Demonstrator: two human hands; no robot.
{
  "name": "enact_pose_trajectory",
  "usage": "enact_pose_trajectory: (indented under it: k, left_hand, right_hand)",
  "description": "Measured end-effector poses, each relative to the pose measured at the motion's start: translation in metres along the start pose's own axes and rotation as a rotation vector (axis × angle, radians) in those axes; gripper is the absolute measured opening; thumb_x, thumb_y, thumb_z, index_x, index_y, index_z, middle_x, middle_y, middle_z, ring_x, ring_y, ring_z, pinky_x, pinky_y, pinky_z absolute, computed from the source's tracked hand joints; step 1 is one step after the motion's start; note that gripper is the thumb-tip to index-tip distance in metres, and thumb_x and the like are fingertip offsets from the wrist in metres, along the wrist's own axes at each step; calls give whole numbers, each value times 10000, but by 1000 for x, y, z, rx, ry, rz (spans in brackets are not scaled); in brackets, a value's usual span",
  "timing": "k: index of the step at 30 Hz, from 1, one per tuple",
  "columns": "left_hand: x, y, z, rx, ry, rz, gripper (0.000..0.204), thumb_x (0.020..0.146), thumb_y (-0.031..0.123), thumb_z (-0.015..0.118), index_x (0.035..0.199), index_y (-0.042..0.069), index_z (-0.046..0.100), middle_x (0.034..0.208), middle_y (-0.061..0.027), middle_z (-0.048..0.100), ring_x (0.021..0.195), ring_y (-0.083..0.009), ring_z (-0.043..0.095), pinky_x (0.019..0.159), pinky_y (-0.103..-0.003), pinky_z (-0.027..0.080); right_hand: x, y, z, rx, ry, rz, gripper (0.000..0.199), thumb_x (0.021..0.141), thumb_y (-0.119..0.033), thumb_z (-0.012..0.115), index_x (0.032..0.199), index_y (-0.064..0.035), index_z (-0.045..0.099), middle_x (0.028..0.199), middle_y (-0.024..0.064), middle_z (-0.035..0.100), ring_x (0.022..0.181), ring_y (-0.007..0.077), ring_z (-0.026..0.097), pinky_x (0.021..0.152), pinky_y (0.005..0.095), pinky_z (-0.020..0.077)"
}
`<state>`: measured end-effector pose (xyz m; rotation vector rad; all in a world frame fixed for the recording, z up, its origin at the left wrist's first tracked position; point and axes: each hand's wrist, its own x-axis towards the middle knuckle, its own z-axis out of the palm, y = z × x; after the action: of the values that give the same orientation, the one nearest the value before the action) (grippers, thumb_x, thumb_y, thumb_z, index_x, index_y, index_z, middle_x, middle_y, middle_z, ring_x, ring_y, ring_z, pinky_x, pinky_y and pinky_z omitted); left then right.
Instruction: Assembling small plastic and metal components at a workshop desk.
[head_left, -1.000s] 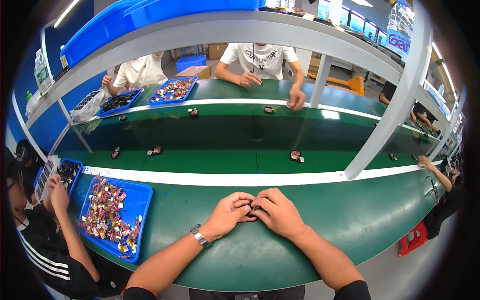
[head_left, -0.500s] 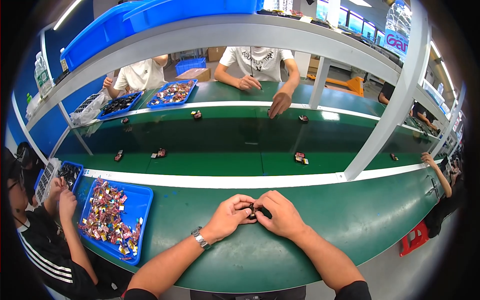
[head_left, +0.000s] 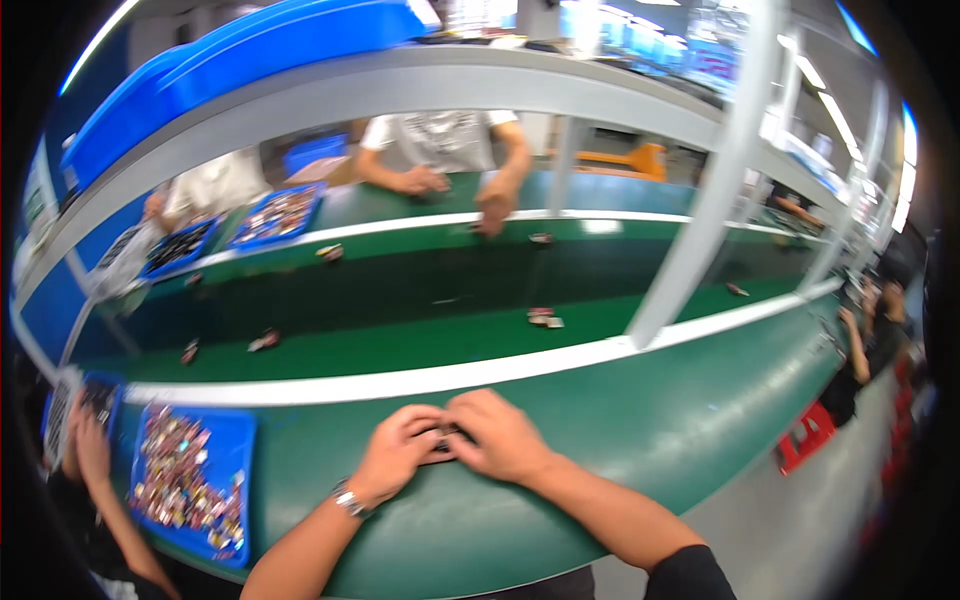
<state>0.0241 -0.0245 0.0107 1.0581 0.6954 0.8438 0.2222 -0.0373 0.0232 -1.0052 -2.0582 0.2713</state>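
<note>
Close Work at the Bench (head_left: 620, 430)

Two bare hands meet over a small dark piece, much of it hidden by fingers, as seen from across the room. The left hand (head_left: 392, 455) has the piece (head_left: 443, 447) in a narrow hold between thumb and fingers; the right hand (head_left: 497, 440) curls in against it from the other side, though whether it pinches or merely presses, this onlooker cannot tell. Nor is it clear whether the piece touches the bench below. A metal watch (head_left: 350, 499) sits on the wrist behind the left grip.

Well to the left of the grip lies a blue tray (head_left: 230, 440) heaped with small parts (head_left: 170, 475); past it, a co-worker's hands (head_left: 88, 440) are busy. Beyond the grip runs a white rail (head_left: 400, 386), and farther off, a cluster (head_left: 541, 318) on the green strip.

Work this small would seem to ask for a steady left hold near the edges, with the right fingertips bearing down lightly and evenly. Keeping the thumbs aside should leave the piece in sight, and forearms held low should limit slips; squeezing too hard could tilt it.
</note>
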Motion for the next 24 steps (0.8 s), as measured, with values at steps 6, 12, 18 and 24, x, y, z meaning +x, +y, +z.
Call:
enact_pose_trajectory:
  k: [6,12,18,24]
  left_hand:
    - [-3,3,2,30,66,43,237,951,-20,503,1188,-2,508,1112,-116,633,990,-194,661,862,-391,609]
    - [4,-5,2,116,111,117,175,952,-62,494,1118,-7,495,1102,-142,642,967,-188,669,796,-333,628]
    - [-3,-4,-5,172,122,221,174,945,-46,535,1114,-15,506,1117,-141,621,963,-193,672,800,-323,622]
    - [-1,-7,8,364,94,322,235,907,-53,609,1129,-25,539,1066,-133,641,959,-186,677,808,-308,599]
  right_hand:
    - [1,1,7,58,56,-54,191,808,-77,680,980,-46,603,1005,80,608,949,284,590,760,374,530]
    - [-3,4,5,58,77,-61,190,811,-69,689,976,-49,597,996,69,602,931,273,582,773,370,520]
    - [3,1,11,114,104,-96,225,806,-58,681,1012,-31,595,1013,99,589,981,300,566,840,381,497]
    - [-3,0,0,78,81,-63,314,783,-41,700,1086,-55,619,1052,99,610,1023,294,592,856,376,517]
